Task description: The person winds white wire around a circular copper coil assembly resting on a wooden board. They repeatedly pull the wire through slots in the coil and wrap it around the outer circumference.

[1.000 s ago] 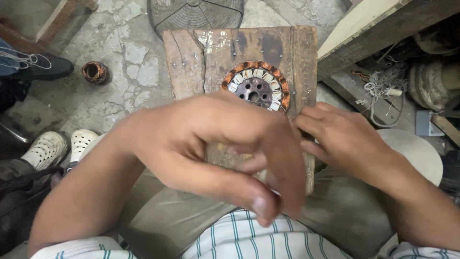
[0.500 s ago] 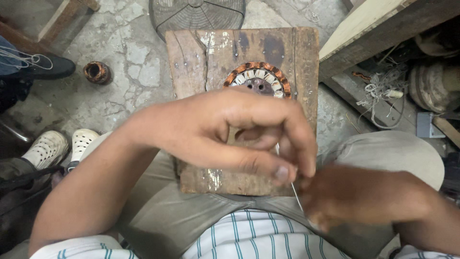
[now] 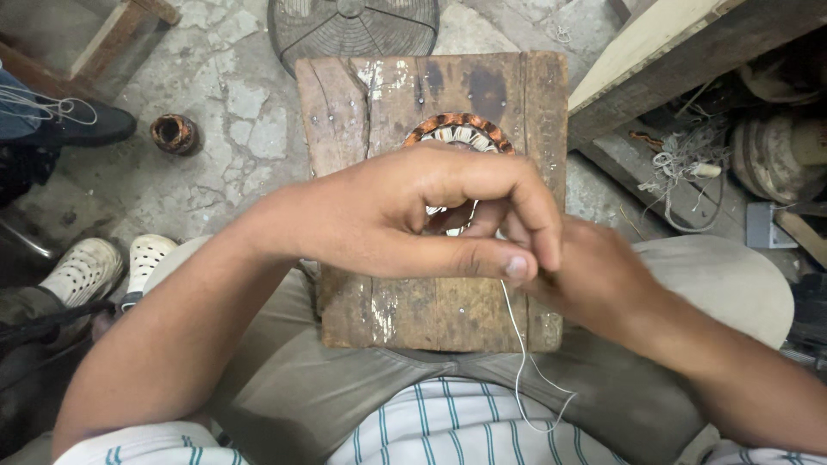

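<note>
Left hand (image 3: 413, 220) curled over the middle of the wooden board (image 3: 431, 198), thumb pressed flat against the fingertips, pinching a thin white thread (image 3: 519, 362) at the pinch point. Right hand (image 3: 594, 275) tucked just behind and under the left fingers, touching them, mostly hidden; closed or not, cannot tell. Thread running down from the pinch, past the board's near edge, looping loosely over the striped shirt (image 3: 448, 430).

Under the left knuckles, a round motor stator (image 3: 461, 131) with copper windings, only its far arc showing, lying on the board near the centre and well inside the side edges. Board resting across the lap on grey trousers (image 3: 301, 387), near edge over the thighs, far edge just short of a wire fan guard (image 3: 353, 30) on the floor. Bare board to the left of the stator and along the near strip below the hands; narrower strip on the right.

Beyond the left edge, cracked concrete floor (image 3: 233, 103) with a small copper coil (image 3: 175, 133) well apart from the board. Further left, white perforated shoes (image 3: 86, 267) and a dark shoe (image 3: 99, 125). Off the right edge, a slanting timber plank (image 3: 655, 52) close to the board's far corner, with tangled wire (image 3: 680, 164) and clutter behind it.
</note>
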